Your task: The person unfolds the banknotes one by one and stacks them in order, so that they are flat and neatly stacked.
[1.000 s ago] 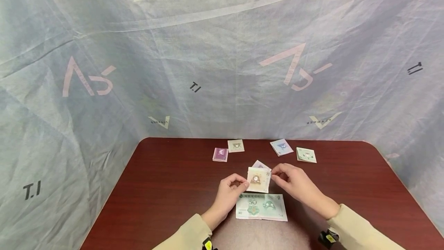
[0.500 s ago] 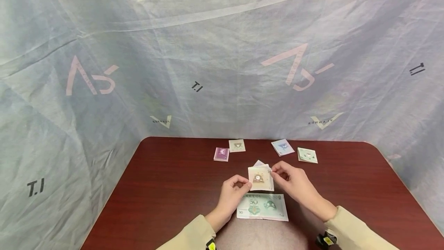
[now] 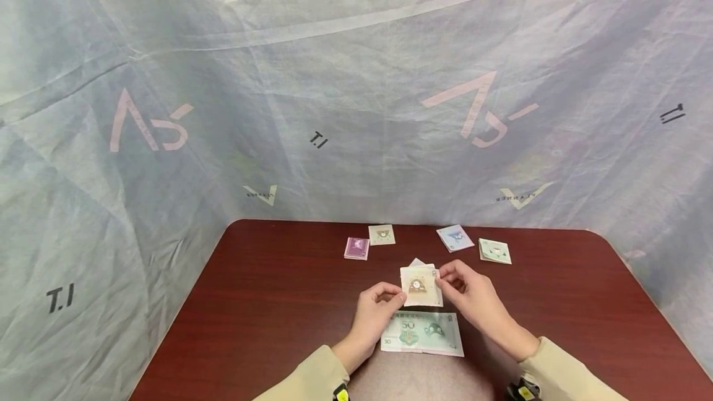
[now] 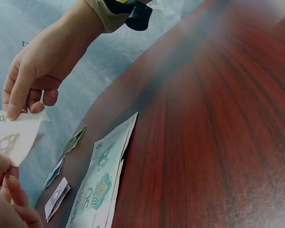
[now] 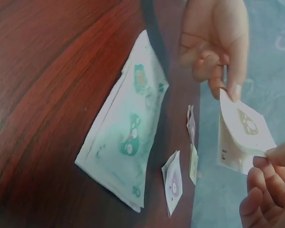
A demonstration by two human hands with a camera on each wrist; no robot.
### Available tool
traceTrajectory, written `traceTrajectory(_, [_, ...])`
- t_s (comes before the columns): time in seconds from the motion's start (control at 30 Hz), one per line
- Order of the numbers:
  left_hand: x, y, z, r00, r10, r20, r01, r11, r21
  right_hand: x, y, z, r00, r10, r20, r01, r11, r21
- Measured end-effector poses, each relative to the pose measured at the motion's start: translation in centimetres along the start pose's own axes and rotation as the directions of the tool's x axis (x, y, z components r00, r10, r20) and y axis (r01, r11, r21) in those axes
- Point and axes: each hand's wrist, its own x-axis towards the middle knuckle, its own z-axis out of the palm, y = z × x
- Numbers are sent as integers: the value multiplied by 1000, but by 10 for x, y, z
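Note:
A folded cream-and-brown toy banknote [image 3: 421,288] with a penguin-like figure is held between both hands above the table. My left hand [image 3: 372,314] pinches its left edge, and my right hand [image 3: 473,294] pinches the upper right corner. The right wrist view shows the note [image 5: 247,124] folded in layers that part slightly at the side. Nearer the sleeves lies a green 50 banknote [image 3: 422,334], spread lengthwise, its layers showing at the edge. A lilac folded note [image 3: 416,262] pokes out behind the held one; it lies on the table in the right wrist view [image 5: 174,185].
At the back of the dark red wooden table [image 3: 267,302] lie a purple folded note [image 3: 356,248], a tan one [image 3: 381,234], a blue one [image 3: 455,238] and a green one [image 3: 494,251]. A grey cloth [image 3: 356,91] hangs behind and at the sides.
The held cream-and-brown note has turned a little and faces the head camera more squarely. Both hands keep their pinch on it. The notes on the table lie as before.

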Motion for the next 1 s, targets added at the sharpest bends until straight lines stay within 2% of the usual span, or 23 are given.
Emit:
traceTrajectory(0.2, [2,-3,-6,993,72,90,-75,997,33,4,1,-6,998,63,-10,-63,997,49])
traceTrajectory(0.3, [5,-6,-14,989,117,88,-121,992,44,3,0,-10,998,67,-3,-66,996,64])
traceTrajectory(0.43, [12,-12,-24,988,134,81,-139,989,51,0,-1,-18,996,85,20,-87,988,131])
traceTrajectory(0.57, [17,-14,-28,984,100,145,-102,995,11,-3,-2,-25,993,103,61,-114,970,217])
traceTrajectory(0.73, [19,-6,-23,965,36,260,-23,998,-52,-5,-7,-31,985,131,115,-159,947,281])
traceTrajectory(0.87, [21,-2,-18,957,-7,290,35,995,-92,-5,-7,-35,976,152,154,-196,925,326])
traceTrajectory(1.0, [21,-1,-20,950,-55,307,105,983,-148,-5,-5,-38,972,168,165,-217,912,349])
